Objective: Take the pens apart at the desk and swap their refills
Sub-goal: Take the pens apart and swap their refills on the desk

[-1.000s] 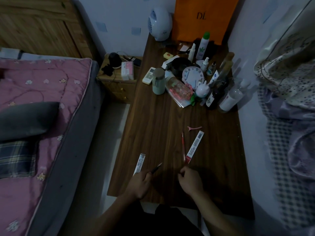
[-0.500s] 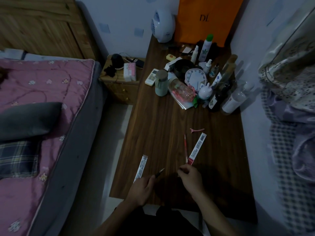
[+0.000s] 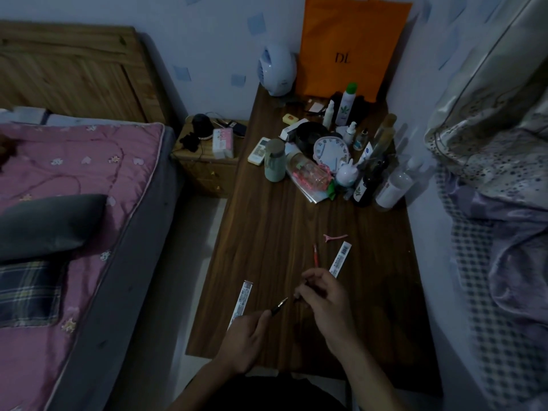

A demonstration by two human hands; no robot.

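My left hand [image 3: 246,333] grips a dark pen [image 3: 279,307] whose tip points up and right, near the desk's front. My right hand [image 3: 323,298] is lifted just right of that tip, fingers curled and pinching a thin dark part; what it is I cannot tell. A red refill [image 3: 316,255] lies on the wooden desk [image 3: 267,232] beyond my right hand. Two white labelled pen barrels lie flat: one [image 3: 241,301] left of my left hand, the other [image 3: 340,259] right of the red refill.
A pink hair clip [image 3: 335,237] lies beyond the refill. The desk's far half is crowded with bottles, a white clock [image 3: 329,149], a green cup [image 3: 274,164] and an orange bag [image 3: 350,48]. A bed [image 3: 74,203] lies left, bedding right.
My right hand has lifted off the desk and moved up toward the pen tip, now pinching a thin part. My left hand still holds the pen.
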